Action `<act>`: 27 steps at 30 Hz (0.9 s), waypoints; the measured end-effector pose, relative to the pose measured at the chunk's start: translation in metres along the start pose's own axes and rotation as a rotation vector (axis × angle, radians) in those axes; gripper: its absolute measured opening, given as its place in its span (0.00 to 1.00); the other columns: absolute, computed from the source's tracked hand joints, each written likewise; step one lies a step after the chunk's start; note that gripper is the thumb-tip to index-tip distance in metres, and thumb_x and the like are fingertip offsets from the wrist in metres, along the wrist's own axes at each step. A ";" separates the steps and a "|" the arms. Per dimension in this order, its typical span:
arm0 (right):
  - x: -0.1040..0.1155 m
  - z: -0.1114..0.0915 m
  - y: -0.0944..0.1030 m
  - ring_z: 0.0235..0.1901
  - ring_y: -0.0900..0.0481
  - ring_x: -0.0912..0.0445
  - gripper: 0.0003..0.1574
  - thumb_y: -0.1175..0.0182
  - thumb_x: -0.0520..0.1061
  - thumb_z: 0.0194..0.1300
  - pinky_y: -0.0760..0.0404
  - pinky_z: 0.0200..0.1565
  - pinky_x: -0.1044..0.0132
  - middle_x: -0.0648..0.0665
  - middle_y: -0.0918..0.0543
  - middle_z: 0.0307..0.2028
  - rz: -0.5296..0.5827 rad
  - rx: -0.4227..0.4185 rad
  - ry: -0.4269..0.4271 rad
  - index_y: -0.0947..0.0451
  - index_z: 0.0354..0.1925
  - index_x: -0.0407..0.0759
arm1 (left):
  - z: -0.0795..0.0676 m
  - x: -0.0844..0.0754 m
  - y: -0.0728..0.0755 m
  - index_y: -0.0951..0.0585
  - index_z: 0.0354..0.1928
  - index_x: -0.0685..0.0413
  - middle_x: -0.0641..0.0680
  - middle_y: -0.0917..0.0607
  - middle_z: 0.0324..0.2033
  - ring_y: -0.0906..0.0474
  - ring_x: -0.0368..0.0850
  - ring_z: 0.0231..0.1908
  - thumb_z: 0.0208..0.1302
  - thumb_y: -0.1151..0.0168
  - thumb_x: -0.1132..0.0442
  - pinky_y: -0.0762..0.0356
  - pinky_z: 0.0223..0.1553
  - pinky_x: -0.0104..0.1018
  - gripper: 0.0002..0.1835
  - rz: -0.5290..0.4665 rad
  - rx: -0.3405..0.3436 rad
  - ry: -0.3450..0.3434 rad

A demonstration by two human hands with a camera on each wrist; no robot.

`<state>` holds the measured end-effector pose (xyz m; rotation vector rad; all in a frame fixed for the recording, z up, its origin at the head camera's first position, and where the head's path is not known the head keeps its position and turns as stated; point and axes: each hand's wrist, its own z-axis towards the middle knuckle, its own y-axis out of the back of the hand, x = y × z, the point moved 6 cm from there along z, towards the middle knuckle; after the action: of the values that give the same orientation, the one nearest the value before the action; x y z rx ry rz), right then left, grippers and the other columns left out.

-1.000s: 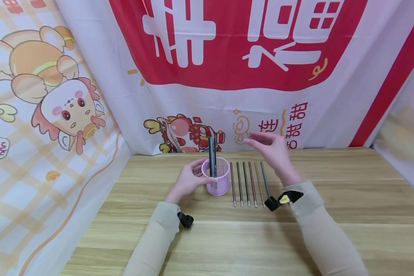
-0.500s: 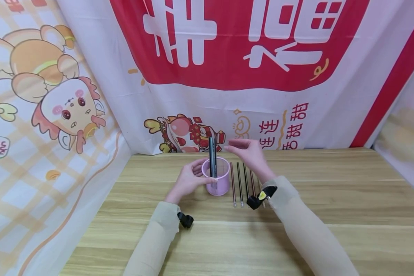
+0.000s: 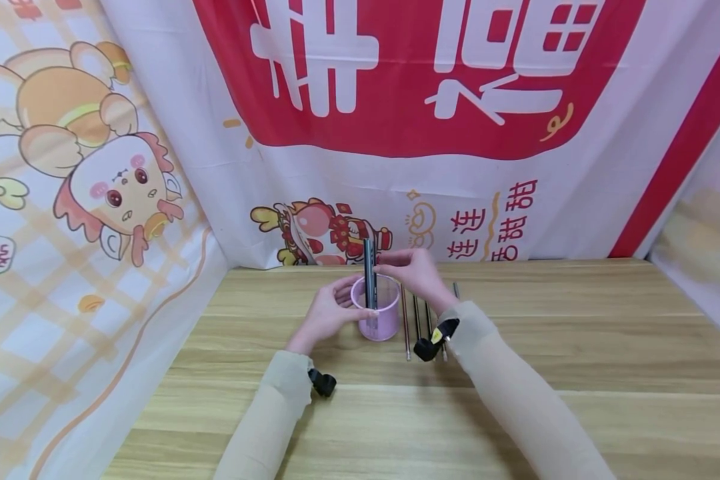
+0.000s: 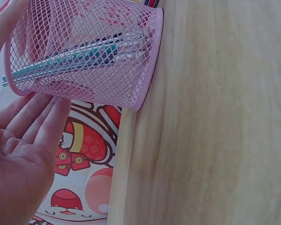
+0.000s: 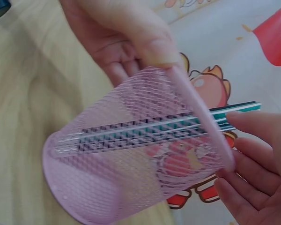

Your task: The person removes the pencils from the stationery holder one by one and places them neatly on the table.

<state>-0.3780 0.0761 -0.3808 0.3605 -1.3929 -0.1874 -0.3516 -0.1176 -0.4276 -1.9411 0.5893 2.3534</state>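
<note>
You are working with two hands, one left hand [image 3: 330,310] and one right hand [image 3: 417,272]. You are keeping to one pink mesh cup [image 3: 385,328], and inside it you are seeing what look like three upright pencils [image 3: 370,270], the mesh making an exact count hard. On one wooden table [image 3: 576,347] you are seeing parts of five loose pencils [image 3: 405,327], your right arm partly covering the row. You are wearing two pale sleeves [image 3: 267,413] and two black wrist cameras [image 3: 323,383].
</note>
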 end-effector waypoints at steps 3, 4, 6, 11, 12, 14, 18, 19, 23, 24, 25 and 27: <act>-0.002 -0.001 -0.005 0.51 0.16 0.51 0.22 0.26 0.50 0.63 0.19 0.58 0.53 0.46 0.13 0.50 -0.019 -0.003 0.002 0.14 0.54 0.45 | 0.000 -0.001 0.000 0.28 0.71 0.57 0.55 0.20 0.63 0.22 0.48 0.60 0.47 0.16 0.61 0.24 0.61 0.33 0.48 0.000 -0.001 -0.002; -0.002 -0.002 -0.006 0.51 0.16 0.51 0.22 0.26 0.50 0.63 0.19 0.58 0.53 0.46 0.13 0.50 -0.021 -0.004 -0.002 0.14 0.53 0.45 | 0.000 -0.001 0.000 0.29 0.71 0.57 0.56 0.21 0.63 0.22 0.48 0.60 0.47 0.16 0.61 0.24 0.61 0.33 0.48 0.000 0.000 -0.003; -0.004 -0.003 -0.009 0.51 0.16 0.51 0.21 0.27 0.49 0.64 0.19 0.59 0.53 0.45 0.13 0.50 -0.010 -0.006 -0.011 0.14 0.53 0.45 | 0.000 -0.001 -0.001 0.29 0.71 0.58 0.56 0.21 0.63 0.22 0.48 0.60 0.47 0.15 0.61 0.24 0.61 0.33 0.48 -0.003 -0.003 -0.001; -0.005 -0.004 -0.014 0.49 0.16 0.51 0.18 0.27 0.46 0.64 0.18 0.57 0.54 0.44 0.12 0.48 -0.005 -0.023 -0.019 0.13 0.52 0.43 | 0.001 0.000 0.000 0.29 0.72 0.58 0.56 0.21 0.63 0.22 0.49 0.60 0.46 0.15 0.60 0.24 0.60 0.33 0.49 0.000 -0.012 0.010; -0.005 -0.004 -0.015 0.49 0.16 0.50 0.18 0.28 0.45 0.64 0.18 0.57 0.55 0.43 0.12 0.48 -0.006 -0.028 -0.012 0.13 0.51 0.43 | 0.001 0.001 0.000 0.29 0.72 0.58 0.56 0.21 0.63 0.22 0.49 0.60 0.46 0.15 0.59 0.24 0.60 0.33 0.49 0.005 -0.013 0.012; -0.005 -0.004 -0.015 0.48 0.15 0.50 0.17 0.28 0.44 0.64 0.18 0.56 0.55 0.43 0.12 0.47 -0.010 -0.035 -0.004 0.13 0.50 0.42 | 0.001 0.001 0.001 0.30 0.72 0.59 0.56 0.21 0.63 0.22 0.49 0.60 0.46 0.15 0.59 0.24 0.61 0.33 0.49 0.012 -0.014 0.013; -0.006 -0.004 -0.016 0.48 0.15 0.50 0.17 0.28 0.44 0.64 0.18 0.56 0.55 0.43 0.12 0.46 0.000 -0.045 -0.003 0.13 0.50 0.41 | 0.001 0.001 0.001 0.30 0.72 0.59 0.56 0.20 0.62 0.22 0.49 0.60 0.47 0.15 0.60 0.24 0.61 0.34 0.49 0.018 -0.011 0.012; -0.007 -0.004 -0.016 0.48 0.15 0.50 0.17 0.28 0.43 0.64 0.18 0.57 0.55 0.43 0.12 0.46 0.003 -0.048 -0.007 0.13 0.51 0.41 | 0.001 0.001 0.001 0.30 0.72 0.59 0.56 0.20 0.62 0.22 0.49 0.60 0.47 0.15 0.60 0.24 0.61 0.34 0.49 0.019 -0.011 0.012; -0.009 -0.004 -0.016 0.47 0.15 0.51 0.16 0.28 0.44 0.64 0.18 0.56 0.55 0.45 0.12 0.46 0.030 -0.071 -0.024 0.13 0.50 0.43 | 0.001 0.001 0.001 0.30 0.72 0.60 0.56 0.21 0.63 0.22 0.49 0.60 0.48 0.16 0.60 0.24 0.61 0.34 0.49 0.024 -0.011 0.008; -0.010 -0.004 -0.016 0.47 0.15 0.52 0.16 0.28 0.44 0.64 0.18 0.56 0.56 0.45 0.12 0.46 0.037 -0.078 -0.027 0.13 0.51 0.44 | 0.001 0.001 0.001 0.30 0.72 0.60 0.56 0.21 0.63 0.23 0.49 0.61 0.48 0.16 0.60 0.24 0.62 0.34 0.49 0.025 -0.010 0.005; -0.010 -0.005 -0.015 0.47 0.15 0.52 0.16 0.28 0.44 0.64 0.18 0.56 0.56 0.46 0.12 0.46 0.043 -0.085 -0.029 0.13 0.51 0.44 | 0.001 0.001 0.001 0.30 0.72 0.60 0.56 0.21 0.63 0.22 0.49 0.61 0.48 0.16 0.60 0.24 0.62 0.34 0.48 0.026 -0.011 0.004; -0.009 -0.005 -0.014 0.47 0.15 0.52 0.17 0.28 0.45 0.64 0.17 0.56 0.57 0.46 0.12 0.45 0.052 -0.100 -0.024 0.14 0.51 0.45 | 0.001 0.000 0.000 0.29 0.72 0.59 0.56 0.21 0.63 0.22 0.49 0.61 0.48 0.16 0.60 0.24 0.62 0.34 0.48 0.025 -0.010 0.001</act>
<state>-0.3733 0.0668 -0.3951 0.2393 -1.4095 -0.2185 -0.3526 -0.1178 -0.4274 -1.9504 0.6067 2.3748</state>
